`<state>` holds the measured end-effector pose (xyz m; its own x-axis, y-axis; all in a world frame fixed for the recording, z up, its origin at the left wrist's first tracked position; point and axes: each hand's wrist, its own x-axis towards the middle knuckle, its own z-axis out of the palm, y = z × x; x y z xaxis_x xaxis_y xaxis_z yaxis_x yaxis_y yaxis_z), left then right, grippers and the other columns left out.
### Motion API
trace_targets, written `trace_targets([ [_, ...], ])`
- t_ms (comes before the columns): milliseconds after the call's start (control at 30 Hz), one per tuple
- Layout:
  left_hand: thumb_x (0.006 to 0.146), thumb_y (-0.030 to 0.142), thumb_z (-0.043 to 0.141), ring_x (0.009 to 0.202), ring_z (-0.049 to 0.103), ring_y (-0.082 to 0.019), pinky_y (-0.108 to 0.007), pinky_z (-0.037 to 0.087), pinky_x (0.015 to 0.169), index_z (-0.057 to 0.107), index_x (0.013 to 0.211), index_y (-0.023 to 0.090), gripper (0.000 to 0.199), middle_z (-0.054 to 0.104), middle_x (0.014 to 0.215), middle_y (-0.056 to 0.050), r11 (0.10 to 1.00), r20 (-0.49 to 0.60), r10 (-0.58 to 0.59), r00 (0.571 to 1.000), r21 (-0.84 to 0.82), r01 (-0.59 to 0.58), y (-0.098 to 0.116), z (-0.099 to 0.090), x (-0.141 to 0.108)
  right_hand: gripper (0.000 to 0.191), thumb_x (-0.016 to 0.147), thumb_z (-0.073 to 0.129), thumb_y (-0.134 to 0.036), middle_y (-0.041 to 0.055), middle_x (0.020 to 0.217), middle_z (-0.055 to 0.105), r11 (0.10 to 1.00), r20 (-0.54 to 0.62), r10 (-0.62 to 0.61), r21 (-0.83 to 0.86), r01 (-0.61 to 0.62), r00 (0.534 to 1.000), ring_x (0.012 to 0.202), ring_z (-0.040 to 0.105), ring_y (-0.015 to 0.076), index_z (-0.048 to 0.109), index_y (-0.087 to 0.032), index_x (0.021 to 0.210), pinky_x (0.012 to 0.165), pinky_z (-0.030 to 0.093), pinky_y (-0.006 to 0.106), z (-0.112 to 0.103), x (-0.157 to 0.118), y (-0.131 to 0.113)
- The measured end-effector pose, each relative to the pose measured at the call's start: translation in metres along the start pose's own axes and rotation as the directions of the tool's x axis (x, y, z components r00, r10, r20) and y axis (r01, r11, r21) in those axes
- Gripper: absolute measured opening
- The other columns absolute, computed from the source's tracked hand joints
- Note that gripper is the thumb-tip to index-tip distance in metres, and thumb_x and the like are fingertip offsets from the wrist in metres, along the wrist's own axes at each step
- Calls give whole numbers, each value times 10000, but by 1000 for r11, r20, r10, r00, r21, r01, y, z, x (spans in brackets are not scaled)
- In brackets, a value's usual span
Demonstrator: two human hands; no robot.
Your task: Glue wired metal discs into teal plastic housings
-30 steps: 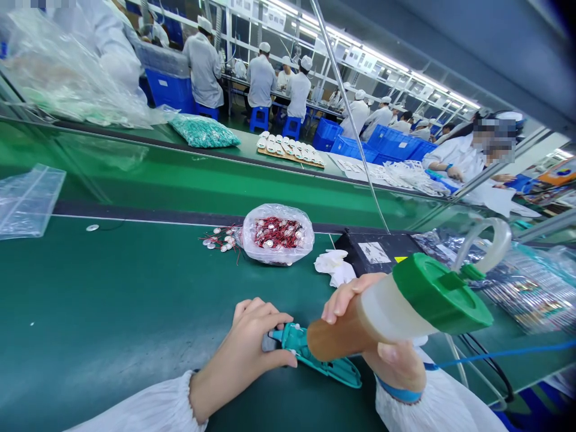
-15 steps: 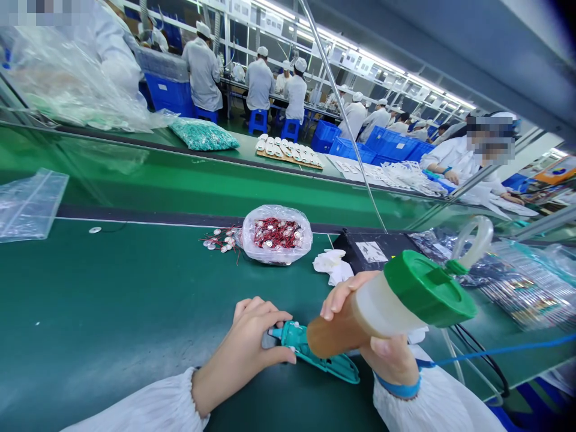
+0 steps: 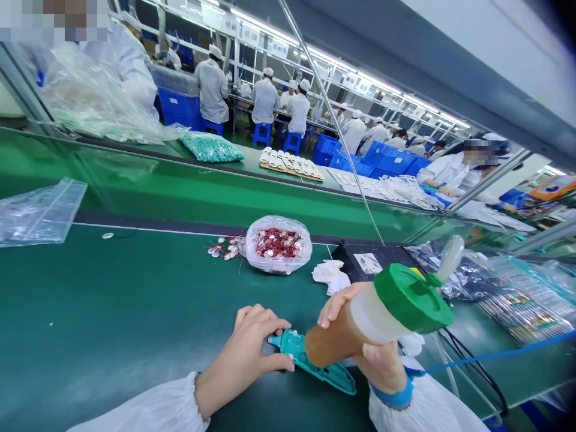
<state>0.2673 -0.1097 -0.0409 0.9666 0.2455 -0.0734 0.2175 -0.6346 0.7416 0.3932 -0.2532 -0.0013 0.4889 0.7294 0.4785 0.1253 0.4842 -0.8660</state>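
Observation:
A teal plastic shell (image 3: 333, 375) lies on the green work surface with its narrow tip to the left. The thumb and fingers of my left hand (image 3: 252, 342) grip it near that tip. Wrapped round a bottle (image 3: 366, 321) of brown liquid, my right hand (image 3: 380, 360) holds it tilted above the shell, green cap towards the right. The bottle hides part of the shell's middle. A blue band circles my right wrist.
A plastic bag of red-wired discs (image 3: 279, 246) stands behind my hands, loose discs (image 3: 225, 247) beside it. Crumpled white gloves (image 3: 330, 275) and a black box (image 3: 378, 261) are further right. Clear bags (image 3: 40, 216) lie far left. People in white sit beyond the green barrier.
The view has shifted slightly, so the background sits lower in the picture. Both hands keep their holds on the shell and bottle, and the bottle's clear spout has swung a little.

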Motion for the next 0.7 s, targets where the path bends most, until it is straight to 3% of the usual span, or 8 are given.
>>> trace_targets([
  [333, 638, 583, 711, 858, 529, -207, -364, 304, 849, 664, 1017, 298, 477, 634, 840, 22, 999, -20, 35, 999, -31, -36, -4, 2, -2, 363, 725, 587, -493, 29, 733, 556, 992, 0, 123, 4, -123, 992, 629, 560, 231, 482, -245, 968, 587, 462, 400, 3, 8, -10],
  [533, 709, 571, 667, 866, 523, -211, -385, 294, 872, 645, 1049, 284, 446, 619, 855, 11, 999, 12, 25, 1000, -24, -24, -4, 2, -2, 373, 661, 652, -472, 30, 742, 577, 991, -116, 129, -15, -132, 985, 650, 569, 254, 534, -279, 958, 579, 465, 418, 1, 4, -8],
  [700, 694, 565, 682, 865, 522, -209, -380, 294, 869, 642, 1055, 287, 458, 618, 857, 14, 999, 11, 31, 999, -21, -31, -5, 1, -2, 377, 652, 641, -472, 38, 721, 576, 986, -111, 168, 1, -169, 979, 692, 594, 288, 532, -267, 948, 634, 483, 467, 2, 4, -11],
])
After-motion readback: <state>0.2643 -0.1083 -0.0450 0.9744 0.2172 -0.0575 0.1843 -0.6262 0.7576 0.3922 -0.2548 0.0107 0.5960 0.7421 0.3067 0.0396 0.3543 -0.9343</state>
